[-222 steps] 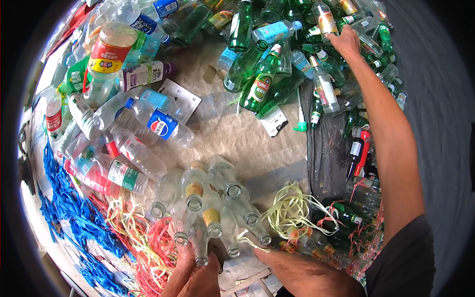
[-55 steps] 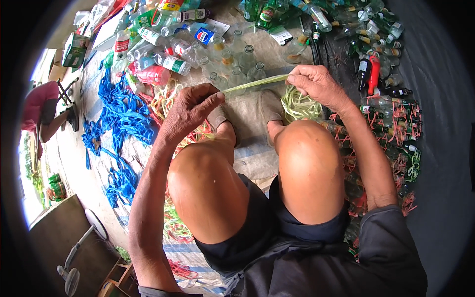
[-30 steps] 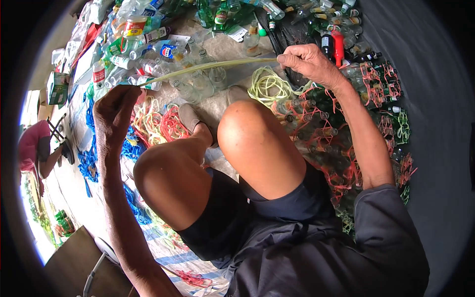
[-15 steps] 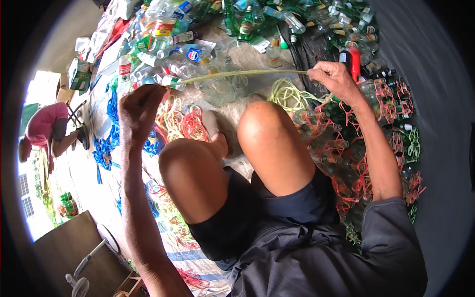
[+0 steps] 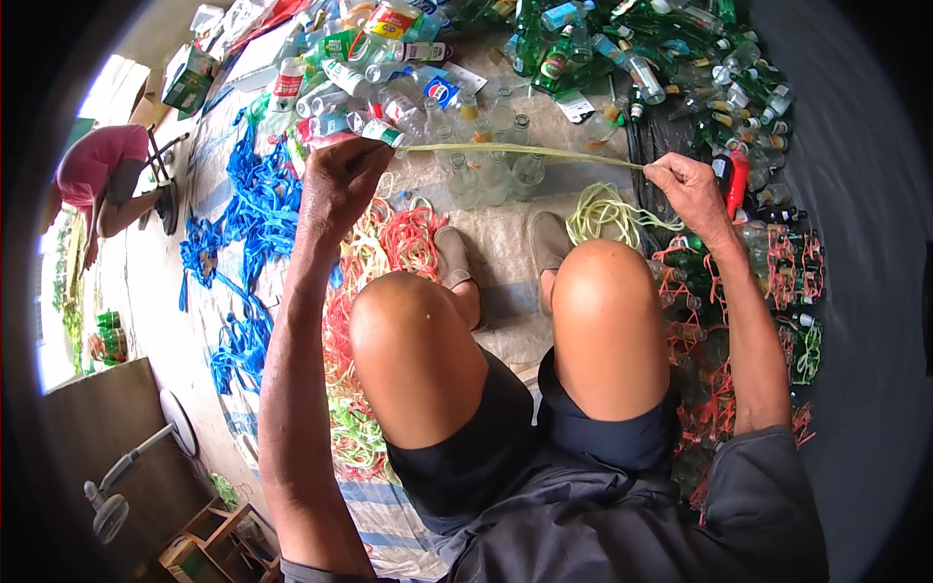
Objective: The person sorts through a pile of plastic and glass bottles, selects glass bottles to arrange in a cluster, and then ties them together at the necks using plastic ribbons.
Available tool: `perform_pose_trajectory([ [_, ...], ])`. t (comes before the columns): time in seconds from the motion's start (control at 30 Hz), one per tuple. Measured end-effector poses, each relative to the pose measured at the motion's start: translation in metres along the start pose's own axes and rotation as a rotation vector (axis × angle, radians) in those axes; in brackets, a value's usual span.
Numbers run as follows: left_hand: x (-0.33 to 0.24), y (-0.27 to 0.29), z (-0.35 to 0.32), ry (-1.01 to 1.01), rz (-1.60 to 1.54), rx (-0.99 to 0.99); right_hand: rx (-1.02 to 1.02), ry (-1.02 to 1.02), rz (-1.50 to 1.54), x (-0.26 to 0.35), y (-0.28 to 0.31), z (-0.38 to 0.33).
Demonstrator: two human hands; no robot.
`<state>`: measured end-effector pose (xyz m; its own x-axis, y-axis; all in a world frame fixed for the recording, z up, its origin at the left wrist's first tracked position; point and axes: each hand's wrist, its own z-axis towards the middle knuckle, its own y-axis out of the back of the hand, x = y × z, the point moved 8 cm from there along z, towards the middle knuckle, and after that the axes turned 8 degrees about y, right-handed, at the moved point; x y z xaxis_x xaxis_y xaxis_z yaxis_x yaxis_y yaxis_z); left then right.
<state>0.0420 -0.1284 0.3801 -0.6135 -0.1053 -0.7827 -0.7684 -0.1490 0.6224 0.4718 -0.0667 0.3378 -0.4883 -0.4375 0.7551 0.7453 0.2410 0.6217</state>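
A pale yellow-green plastic strap is stretched between my two hands at about knee height, bowing slightly upward. My left hand is closed round its left end, fingers curled and partly in shadow. At the other end, my right hand pinches the strap between thumb and fingers. Beneath the strap, several clear glass bottles stand upright on the ground sheet. A loose coil of yellow-green straps lies beyond my right knee, and a heap of red and pale straps lies beside my left foot.
Plastic bottles and green glass bottles pile up ahead. Bottles netted in red straps line my right. Blue strips lie to the left. A person in pink bends over at far left, beyond a white fan.
The view has shifted, so my hands, knees and the surroundings sit differently in the picture. Both hands still hold the strap taut, with its span a little shorter in view.
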Motion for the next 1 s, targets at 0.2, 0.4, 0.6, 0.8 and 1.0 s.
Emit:
perform_pose_trajectory([
  [0.2, 0.038, -0.014, 0.028, 0.087, -0.054, -0.037, -0.137, 0.021, 0.062, -0.039, -0.025, 0.035],
  [0.4, 0.073, -0.018, 0.08, 0.121, -0.135, -0.179, -0.253, 0.062, 0.053, -0.06, -0.046, 0.092],
  [0.6, 0.124, -0.033, 0.133, 0.265, -0.111, -0.218, -0.286, 0.061, 0.108, -0.093, -0.08, 0.152],
  [0.8, 0.174, -0.059, 0.169, 0.31, -0.126, -0.298, -0.275, -0.003, 0.157, -0.149, -0.125, 0.194],
  [1.0, 0.254, -0.097, 0.183, 0.413, 0.069, -0.28, -0.176, -0.076, 0.156, -0.203, -0.175, 0.209],
])
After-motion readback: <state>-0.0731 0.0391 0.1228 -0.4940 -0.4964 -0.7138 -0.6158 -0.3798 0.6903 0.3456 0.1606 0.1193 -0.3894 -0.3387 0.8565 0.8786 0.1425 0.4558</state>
